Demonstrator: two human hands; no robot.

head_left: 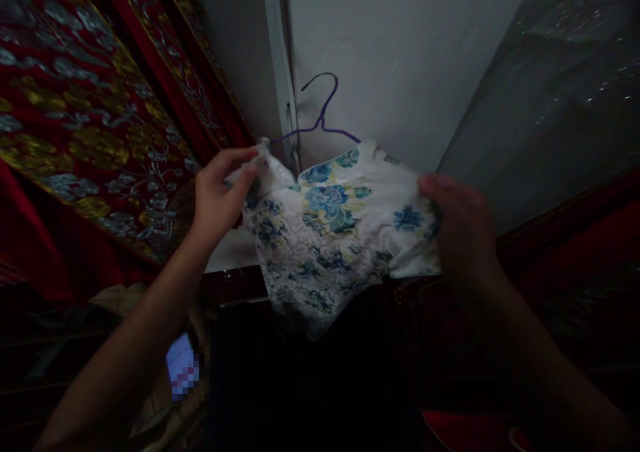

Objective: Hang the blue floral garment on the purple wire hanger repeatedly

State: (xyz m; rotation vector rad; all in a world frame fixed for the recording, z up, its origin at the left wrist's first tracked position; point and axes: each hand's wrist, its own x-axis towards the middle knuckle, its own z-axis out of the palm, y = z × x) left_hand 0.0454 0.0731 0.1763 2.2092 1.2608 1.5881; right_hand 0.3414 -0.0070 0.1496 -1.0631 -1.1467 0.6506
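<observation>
A white blouse (330, 232) with blue and yellow flowers hangs in front of me on a purple wire hanger (323, 122), whose hook points up and holds onto nothing. My left hand (223, 185) pinches the garment's left shoulder between thumb and fingers, close to the hanger's end. At the other side my right hand (460, 222) grips the sleeve with thumb and fingers closed on the cloth. Between both hands the fabric is spread, and its lower part is gathered and wrinkled. The ends of the hanger are hidden inside the blouse.
Red cloth embroidered in gold and silver (100, 125) hangs at the left. Behind the blouse stands a pale wall (400, 59), with clear plastic sheeting (565, 105) at the right. A lit phone (181, 362) shows below my left forearm. Dim light hides the lower area.
</observation>
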